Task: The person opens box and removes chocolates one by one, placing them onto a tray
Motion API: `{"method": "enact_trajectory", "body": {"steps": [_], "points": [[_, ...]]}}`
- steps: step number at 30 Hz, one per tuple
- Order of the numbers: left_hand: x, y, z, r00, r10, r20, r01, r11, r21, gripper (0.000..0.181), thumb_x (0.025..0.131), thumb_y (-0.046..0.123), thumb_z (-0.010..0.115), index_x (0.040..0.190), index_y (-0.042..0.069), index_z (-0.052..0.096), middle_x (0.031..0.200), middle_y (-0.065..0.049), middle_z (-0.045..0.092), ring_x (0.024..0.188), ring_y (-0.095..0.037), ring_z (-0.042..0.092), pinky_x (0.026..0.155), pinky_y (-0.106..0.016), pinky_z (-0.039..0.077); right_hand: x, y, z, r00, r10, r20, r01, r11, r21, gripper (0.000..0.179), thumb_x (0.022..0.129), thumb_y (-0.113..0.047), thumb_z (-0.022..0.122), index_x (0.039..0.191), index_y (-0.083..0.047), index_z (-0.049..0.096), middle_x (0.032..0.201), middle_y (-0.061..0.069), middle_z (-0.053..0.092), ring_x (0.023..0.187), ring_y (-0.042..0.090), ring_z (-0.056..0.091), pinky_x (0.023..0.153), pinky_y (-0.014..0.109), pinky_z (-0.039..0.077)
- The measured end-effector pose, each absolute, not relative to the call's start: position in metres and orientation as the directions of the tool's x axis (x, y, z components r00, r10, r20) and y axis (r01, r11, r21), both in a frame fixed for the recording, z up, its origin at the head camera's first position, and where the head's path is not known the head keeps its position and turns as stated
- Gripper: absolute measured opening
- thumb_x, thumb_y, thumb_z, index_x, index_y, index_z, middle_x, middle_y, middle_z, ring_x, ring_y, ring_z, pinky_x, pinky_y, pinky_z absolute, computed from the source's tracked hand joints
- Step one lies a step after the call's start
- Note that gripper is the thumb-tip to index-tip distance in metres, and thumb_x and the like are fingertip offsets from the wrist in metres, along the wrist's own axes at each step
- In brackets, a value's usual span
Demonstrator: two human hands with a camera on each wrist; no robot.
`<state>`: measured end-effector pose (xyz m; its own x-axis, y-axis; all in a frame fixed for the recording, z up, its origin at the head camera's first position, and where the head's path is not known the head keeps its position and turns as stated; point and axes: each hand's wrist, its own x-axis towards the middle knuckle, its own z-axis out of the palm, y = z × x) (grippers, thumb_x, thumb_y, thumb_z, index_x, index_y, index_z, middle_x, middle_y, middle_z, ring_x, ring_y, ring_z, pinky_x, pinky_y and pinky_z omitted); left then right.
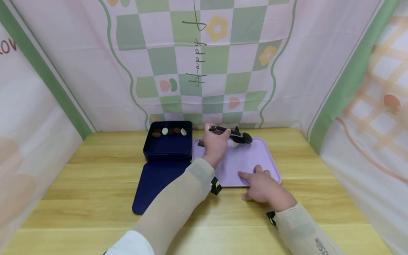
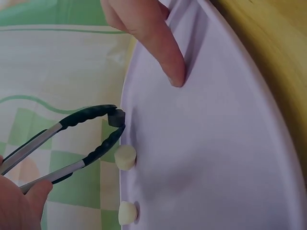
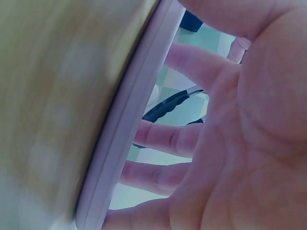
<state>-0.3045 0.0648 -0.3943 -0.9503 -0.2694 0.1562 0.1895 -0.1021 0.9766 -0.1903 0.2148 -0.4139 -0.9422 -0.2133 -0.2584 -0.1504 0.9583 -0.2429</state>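
My left hand (image 1: 216, 143) grips a pair of metal tongs (image 2: 43, 170) with black scalloped tips, over the far side of a lilac tray (image 1: 236, 166). In the left wrist view, a small dark piece (image 2: 116, 118) sits between the tong tips, by the tray's rim. Two off-white pieces (image 2: 125, 157) stand along that same edge. A brown piece (image 1: 200, 143) shows just left of the left hand. My right hand (image 1: 262, 186) rests at the tray's near right edge, its fingers spread and reaching over the rim.
Left of the tray stands an open navy box (image 1: 167, 147) with several brown, white and dark pieces in a row at its back. A flat navy lid (image 1: 159, 180) lies in front of it on the wooden table (image 1: 105, 184). A patterned curtain (image 1: 216, 63) hangs behind.
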Motion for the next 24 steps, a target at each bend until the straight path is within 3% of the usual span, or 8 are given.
{"method": "enact_trajectory", "body": {"steps": [10, 18, 24], "points": [[-0.301, 0.068, -0.394, -0.945, -0.246, 0.216, 0.237, -0.058, 0.970, 0.037, 0.083, 0.009, 0.079, 0.104, 0.009, 0.049, 0.093, -0.003, 0.062, 0.081, -0.014, 0.062, 0.069, -0.028, 0.055, -0.190, 0.214, -0.414, -0.942, -0.208, -0.264, -0.145, 0.960, -0.240, 0.083, 0.073, -0.039, 0.087, 0.147, -0.021, 0.053, 0.123, 0.029, 0.041, 0.090, 0.038, 0.042, 0.070, 0.048, 0.045], [-0.296, 0.068, -0.391, -0.943, -0.236, 0.234, 0.252, -0.051, 0.966, 0.038, 0.083, 0.008, 0.079, 0.107, 0.005, 0.050, 0.096, -0.003, 0.061, 0.085, -0.014, 0.063, 0.072, -0.026, 0.056, -0.190, 0.214, -0.415, -0.943, -0.207, -0.261, -0.142, 0.958, -0.249, 0.083, 0.073, -0.038, 0.087, 0.147, -0.021, 0.053, 0.121, 0.027, 0.042, 0.090, 0.038, 0.042, 0.069, 0.047, 0.044], [-0.289, 0.069, -0.385, -0.944, -0.234, 0.234, 0.246, -0.026, 0.969, 0.040, 0.081, 0.013, 0.081, 0.106, 0.008, 0.051, 0.094, -0.002, 0.062, 0.080, -0.014, 0.064, 0.068, -0.027, 0.056, -0.190, 0.214, -0.415, -0.943, -0.200, -0.267, -0.133, 0.959, -0.250, 0.082, 0.074, -0.037, 0.087, 0.147, -0.022, 0.053, 0.119, 0.024, 0.042, 0.089, 0.037, 0.042, 0.070, 0.046, 0.044]]}}
